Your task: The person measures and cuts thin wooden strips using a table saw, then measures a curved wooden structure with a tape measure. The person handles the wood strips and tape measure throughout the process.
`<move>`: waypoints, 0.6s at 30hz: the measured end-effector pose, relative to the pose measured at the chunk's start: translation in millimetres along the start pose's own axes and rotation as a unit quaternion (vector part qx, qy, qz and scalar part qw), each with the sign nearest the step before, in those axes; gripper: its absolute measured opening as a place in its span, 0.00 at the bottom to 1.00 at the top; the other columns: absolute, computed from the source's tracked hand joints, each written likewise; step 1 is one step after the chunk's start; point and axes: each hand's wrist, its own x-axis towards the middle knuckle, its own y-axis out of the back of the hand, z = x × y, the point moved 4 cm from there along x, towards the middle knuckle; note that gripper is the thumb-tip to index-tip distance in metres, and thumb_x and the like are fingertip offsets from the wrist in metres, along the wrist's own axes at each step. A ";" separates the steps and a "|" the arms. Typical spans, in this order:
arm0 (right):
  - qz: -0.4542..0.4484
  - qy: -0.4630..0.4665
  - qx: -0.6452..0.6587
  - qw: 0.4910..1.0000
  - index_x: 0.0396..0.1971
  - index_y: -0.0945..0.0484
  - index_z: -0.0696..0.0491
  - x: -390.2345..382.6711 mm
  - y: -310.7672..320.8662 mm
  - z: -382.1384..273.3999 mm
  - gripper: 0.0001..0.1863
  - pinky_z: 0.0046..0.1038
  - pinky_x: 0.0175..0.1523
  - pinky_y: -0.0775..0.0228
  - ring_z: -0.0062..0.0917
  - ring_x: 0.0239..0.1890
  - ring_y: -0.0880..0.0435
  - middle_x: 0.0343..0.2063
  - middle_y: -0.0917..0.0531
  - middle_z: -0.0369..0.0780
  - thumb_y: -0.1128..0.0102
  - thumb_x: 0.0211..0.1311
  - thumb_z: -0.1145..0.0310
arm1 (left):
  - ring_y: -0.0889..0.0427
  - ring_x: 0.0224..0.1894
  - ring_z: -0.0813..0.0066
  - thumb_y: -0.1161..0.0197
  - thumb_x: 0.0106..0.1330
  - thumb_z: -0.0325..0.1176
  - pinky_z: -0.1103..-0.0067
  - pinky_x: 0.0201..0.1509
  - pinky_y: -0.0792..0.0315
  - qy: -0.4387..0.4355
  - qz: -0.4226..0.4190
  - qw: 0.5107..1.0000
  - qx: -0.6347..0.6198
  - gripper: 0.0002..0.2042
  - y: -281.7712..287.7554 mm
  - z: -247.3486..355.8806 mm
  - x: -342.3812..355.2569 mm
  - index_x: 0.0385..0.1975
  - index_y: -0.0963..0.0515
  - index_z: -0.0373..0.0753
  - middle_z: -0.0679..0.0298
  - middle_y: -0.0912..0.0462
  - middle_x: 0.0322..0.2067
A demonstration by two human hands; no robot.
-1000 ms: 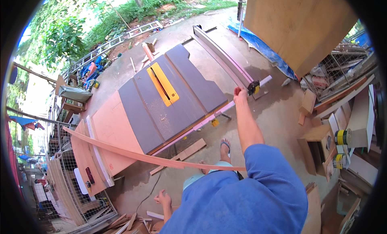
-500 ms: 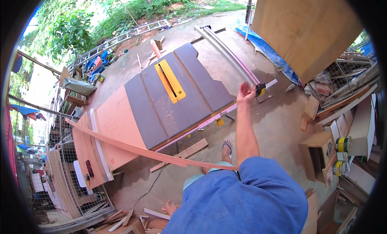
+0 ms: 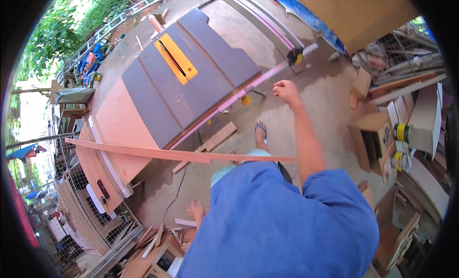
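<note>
A long, thin strip of reddish wood (image 3: 143,150) runs across in front of my thighs. Its far left part lies over the wooden side panel (image 3: 119,125) of the table saw, and its right end reaches my right forearm. My right hand (image 3: 288,93) is raised off the saw's front edge, fingers curled in, with nothing seen in it. Low beside my left hip hangs my left hand (image 3: 196,210), its fingers loosely bent and apart, holding nothing visible. The grey saw table (image 3: 215,72) has a yellow insert (image 3: 176,60) around its blade slot. The fence (image 3: 260,22) sits at the saw's far right.
A loose board (image 3: 220,137) and a dark cable (image 3: 176,196) lie on the floor before the saw. Wood offcuts (image 3: 153,242) are heaped at lower left. A wooden box (image 3: 368,139) and two yellow-labelled spools (image 3: 403,133) stand at right, beside a wire cage.
My right hand has drawn back from beside the fence handle, and its spread fingers have curled in. The view has shifted. The strip still spans from the side panel to my body.
</note>
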 end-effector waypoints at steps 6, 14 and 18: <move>0.118 0.070 0.047 0.989 0.68 0.35 0.60 8.0 -105.9 59.6 0.42 0.37 0.60 0.24 0.37 0.51 0.14 0.57 0.19 0.52 0.24 0.62 0.58 | 0.45 0.67 0.46 0.36 0.67 0.40 0.53 0.75 0.54 -0.023 0.005 1.000 -0.006 0.19 15.7 28.4 -18.3 0.59 0.19 0.57 0.46 0.42 0.65; 0.239 0.055 0.085 0.966 0.57 0.26 0.59 -2.3 -183.8 67.6 0.32 0.37 0.53 0.21 0.36 0.46 0.12 0.43 0.13 0.48 0.21 0.58 0.59 | 0.44 0.67 0.48 0.35 0.67 0.39 0.54 0.75 0.52 -0.005 0.031 1.000 0.000 0.18 13.6 11.7 -13.4 0.57 0.18 0.56 0.46 0.40 0.64; 0.224 0.112 0.117 0.961 0.52 0.22 0.59 -6.0 -186.7 81.6 0.25 0.37 0.47 0.20 0.36 0.39 0.10 0.39 0.11 0.46 0.24 0.63 0.59 | 0.44 0.67 0.49 0.35 0.65 0.36 0.55 0.74 0.50 0.032 -0.006 0.998 -0.044 0.19 -23.7 -34.3 -37.7 0.57 0.18 0.55 0.45 0.36 0.61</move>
